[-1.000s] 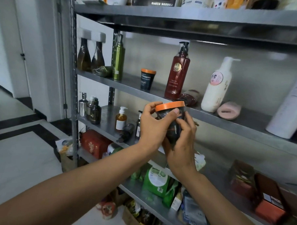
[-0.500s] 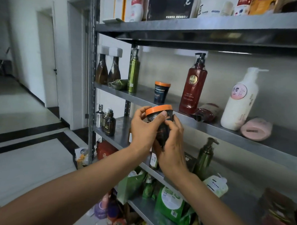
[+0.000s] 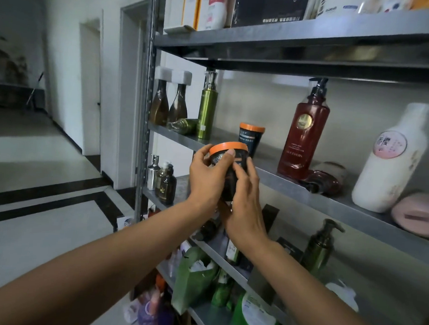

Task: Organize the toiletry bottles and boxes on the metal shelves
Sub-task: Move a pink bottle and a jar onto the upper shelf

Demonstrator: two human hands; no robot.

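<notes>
The left hand (image 3: 207, 179) and right hand (image 3: 245, 210) both grip the jar (image 3: 230, 147), held upright. The shelf (image 3: 305, 193) edge lies just ahead, with a twin jar (image 3: 250, 139) standing behind it.

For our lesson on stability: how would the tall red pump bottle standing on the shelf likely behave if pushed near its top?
The red pump bottle is tall and slim, so it would probably tip rather than slide. Its glossy surface may be slippery. A similar bottle lies on its side beside it, hinting they topple easily.
</notes>
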